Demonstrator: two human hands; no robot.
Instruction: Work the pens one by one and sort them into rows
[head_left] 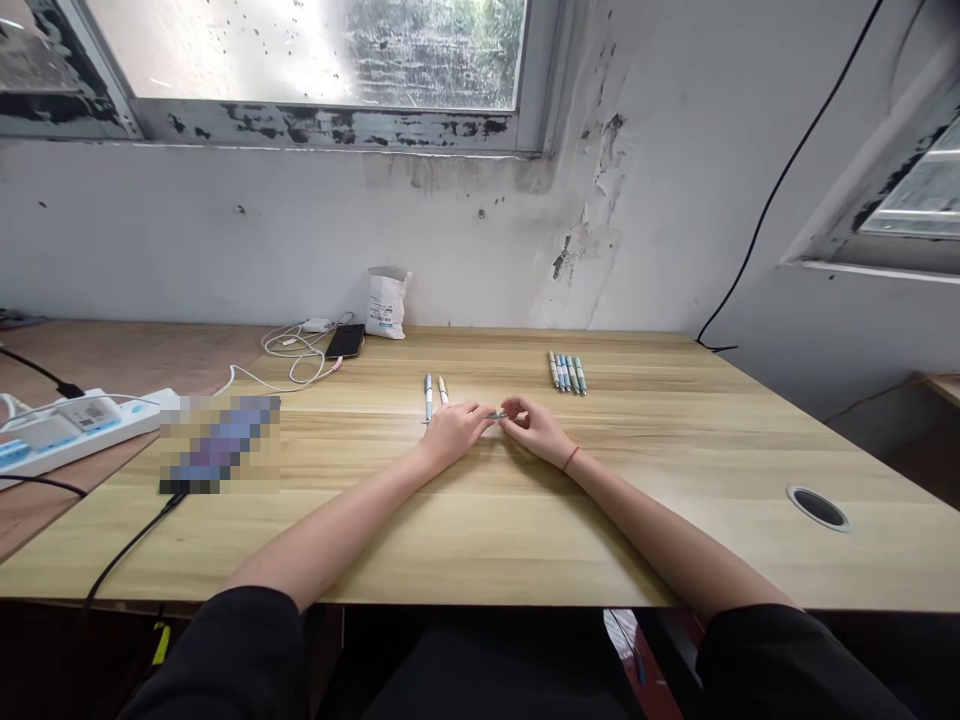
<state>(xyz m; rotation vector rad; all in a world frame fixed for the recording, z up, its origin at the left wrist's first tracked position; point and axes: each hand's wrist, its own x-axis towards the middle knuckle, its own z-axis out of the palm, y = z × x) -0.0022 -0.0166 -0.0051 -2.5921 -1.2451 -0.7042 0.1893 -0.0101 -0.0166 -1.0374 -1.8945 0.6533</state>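
My left hand (452, 434) and my right hand (534, 428) meet above the middle of the wooden table (465, 530). Between their fingertips is a slim pen (495, 416), light bluish and held roughly level; both hands pinch it, and the fingers cover most of it. Just beyond my left hand lie a blue-and-white pen (429, 392) and a pale pinkish pen (442, 388), the latter partly hidden by the hand. Farther off to the right, several pens (568, 373) in cream, blue and green lie side by side in a row.
At the back stand a white packet (387, 304) and, beside it, a dark phone (346, 341) with a white cable (300, 382). A blurred-out device (220, 445) and a power strip (112, 432) lie left. A round cable hole (818, 508) is at right.
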